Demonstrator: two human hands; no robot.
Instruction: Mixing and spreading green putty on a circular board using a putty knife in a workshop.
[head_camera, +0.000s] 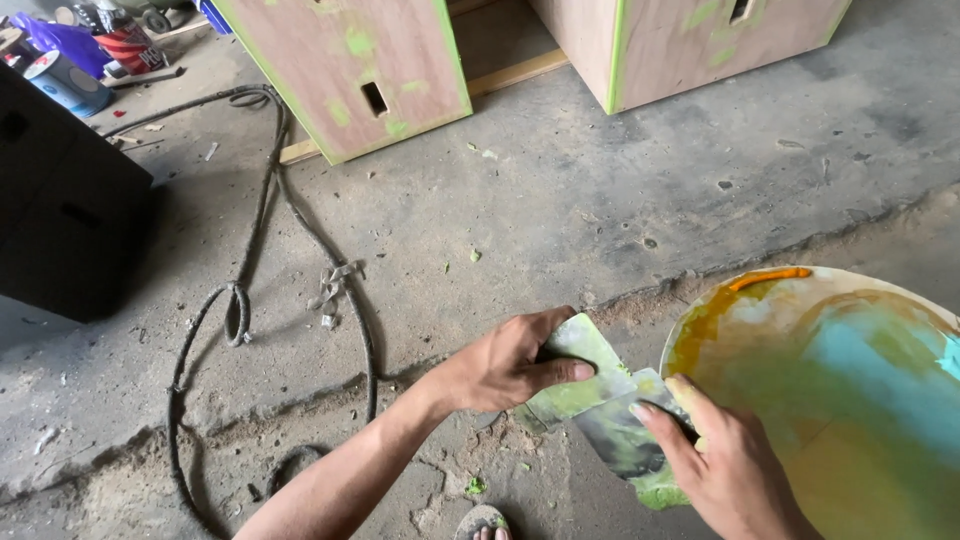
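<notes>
My left hand grips a flat putty scraper smeared with green filler, thumb on its blade. My right hand holds a second scraper, its blade crossing under the first one, with a blob of green putty at its lower edge. Both blades meet just left of a round board stained orange, green and turquoise, at the lower right.
Two plywood boxes with green filler patches stand at the top. A black hose snakes over the dusty concrete floor on the left. A black cabinet and paint cans sit at far left. My sandalled toe shows below.
</notes>
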